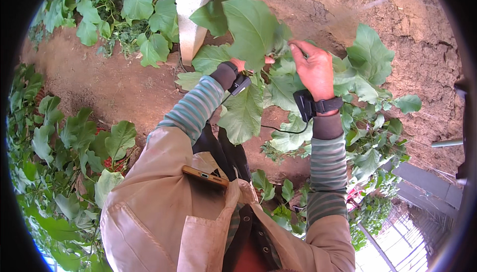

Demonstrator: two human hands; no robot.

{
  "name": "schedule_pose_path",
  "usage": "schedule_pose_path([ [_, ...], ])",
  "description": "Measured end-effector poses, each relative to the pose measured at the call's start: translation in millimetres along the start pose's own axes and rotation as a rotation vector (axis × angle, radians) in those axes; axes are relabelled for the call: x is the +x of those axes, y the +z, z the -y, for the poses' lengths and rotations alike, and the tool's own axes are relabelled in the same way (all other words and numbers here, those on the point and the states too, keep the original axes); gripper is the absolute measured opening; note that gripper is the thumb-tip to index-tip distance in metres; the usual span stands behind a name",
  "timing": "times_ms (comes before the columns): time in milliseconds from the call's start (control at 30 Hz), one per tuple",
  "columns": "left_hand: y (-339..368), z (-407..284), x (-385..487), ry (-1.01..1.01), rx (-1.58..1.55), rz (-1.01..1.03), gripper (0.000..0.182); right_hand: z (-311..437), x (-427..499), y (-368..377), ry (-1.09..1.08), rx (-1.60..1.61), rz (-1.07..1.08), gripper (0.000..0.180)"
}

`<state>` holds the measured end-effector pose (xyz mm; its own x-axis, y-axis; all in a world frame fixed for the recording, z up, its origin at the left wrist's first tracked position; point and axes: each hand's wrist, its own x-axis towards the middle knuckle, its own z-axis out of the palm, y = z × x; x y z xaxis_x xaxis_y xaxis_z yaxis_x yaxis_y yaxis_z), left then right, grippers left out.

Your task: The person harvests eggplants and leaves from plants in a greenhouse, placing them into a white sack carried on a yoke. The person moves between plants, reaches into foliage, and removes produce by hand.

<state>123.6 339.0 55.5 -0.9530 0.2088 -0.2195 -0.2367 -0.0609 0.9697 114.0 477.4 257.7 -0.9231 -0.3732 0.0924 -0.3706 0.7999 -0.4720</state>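
Broad lobed leaves of a leafy plant (251, 29) stand in front of me, looking like eggplant foliage. My left hand (238, 64) reaches in among them, mostly hidden behind a large leaf; some fingertips show at the leaf's right edge. Close by on the right, my right hand (315, 67) is raised at the plant's upper stems, thumb and index finger brought together near a blurred leaf; whether anything is pinched between them cannot be told. Each wrist bears a black strapped device, and a black cable hangs from the right one (305, 106).
A white tapered post (192, 14) rises just beyond my left hand. More leafy plants grow at the left (78, 141) and upper left (138, 7). A cracked earth wall or bank (421, 48) lies at the right, with grey blocks (428, 182) below. A phone (205, 177) sticks out of my chest pocket.
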Motion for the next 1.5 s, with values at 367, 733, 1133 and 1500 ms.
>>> schedule_pose_path([
  [367,-19.4,-6.5,-4.1,0.205,0.487,0.085,0.036,-7.5,-10.8,-0.3,-0.057,0.088,-0.042,0.018],
  [733,-3.6,1.7,6.8,0.197,-0.015,0.277,0.031,-17.3,-27.5,-5.4,-0.063,0.101,-0.11,0.015],
  [1133,-8.2,31.4,-6.9,0.06,-0.074,-0.345,0.031,-25.7,-83.6,18.3,0.017,0.231,-0.309,0.022],
  [1500,50.8,-2.7,-175.2,-0.32,0.213,-0.23,0.024,-206.3,-311.4,-3.0,0.468,0.473,-0.166,0.02],
])
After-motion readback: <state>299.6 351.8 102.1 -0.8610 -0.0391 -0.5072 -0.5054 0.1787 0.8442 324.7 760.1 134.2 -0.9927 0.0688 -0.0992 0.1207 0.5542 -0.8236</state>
